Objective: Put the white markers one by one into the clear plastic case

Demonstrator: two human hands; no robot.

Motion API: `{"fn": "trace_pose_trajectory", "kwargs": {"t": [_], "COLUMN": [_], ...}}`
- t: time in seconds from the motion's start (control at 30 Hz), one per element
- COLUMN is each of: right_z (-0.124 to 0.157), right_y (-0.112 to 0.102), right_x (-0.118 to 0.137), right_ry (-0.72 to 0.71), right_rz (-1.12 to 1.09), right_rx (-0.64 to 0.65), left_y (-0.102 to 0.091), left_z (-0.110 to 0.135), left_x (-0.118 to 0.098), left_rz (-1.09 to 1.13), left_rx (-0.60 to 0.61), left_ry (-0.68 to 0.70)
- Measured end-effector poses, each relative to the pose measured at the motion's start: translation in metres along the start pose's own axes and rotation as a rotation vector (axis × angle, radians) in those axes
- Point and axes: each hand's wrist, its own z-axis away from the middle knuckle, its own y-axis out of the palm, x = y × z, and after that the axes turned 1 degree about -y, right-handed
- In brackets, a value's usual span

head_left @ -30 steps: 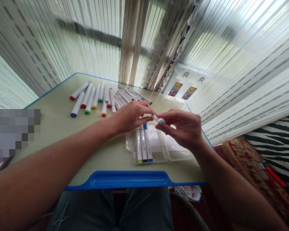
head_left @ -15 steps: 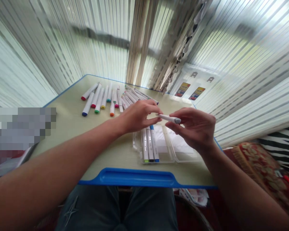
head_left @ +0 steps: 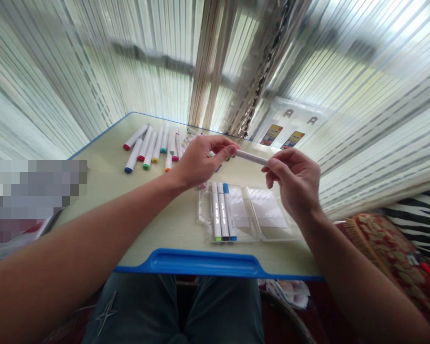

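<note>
A white marker is held crosswise above the table between my two hands. My left hand pinches its left end between thumb and fingers. The right end sits between the thumb and fingers of my right hand, which hide its tip. Below lies an open clear plastic case. Three markers rest side by side in its left part, with lime, black and blue ends. Beyond my left hand, several white markers with coloured ends are spread on the table; my hand covers some of them.
The pale table has a blue rim and a blue front tray. A clear package with two labels stands at the back right. Striped string curtains hang behind. At right is a patterned red cushion.
Both hands have raised the marker slightly away from the case. The right hand has turned and now grips the marker's right end, which was exposed before.
</note>
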Motion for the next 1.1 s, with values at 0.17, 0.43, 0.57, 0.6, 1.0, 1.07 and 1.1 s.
{"fn": "trace_pose_trajectory", "kwargs": {"t": [0.17,0.43,0.57,0.6,1.0,1.07,1.1], "right_z": [0.004,0.006,0.006,0.006,0.006,0.007,0.007], "right_y": [0.006,0.007,0.006,0.006,0.008,0.009,0.009], "right_x": [0.006,0.008,0.008,0.008,0.008,0.008,0.008], "right_ry": [0.288,0.397,0.393,0.392,0.476,0.497,0.504], "right_rz": [-0.139,-0.212,-0.252,-0.255,-0.151,-0.128,-0.119], "right_rx": [0.314,0.421,0.444,0.443,0.545,0.556,0.563], "left_y": [-0.002,0.015,0.015,0.014,0.005,0.003,0.003], "left_z": [-0.001,0.006,0.008,0.009,0.006,0.005,0.004], "left_x": [-0.008,-0.019,-0.019,-0.019,-0.013,-0.009,-0.007], "left_rz": [0.179,0.230,0.105,0.053,-0.241,-0.270,-0.280], "left_rx": [-0.044,0.153,0.103,0.083,0.123,0.120,0.123], "left_ry": [-0.106,-0.107,-0.052,-0.028,0.022,0.000,-0.009]}}
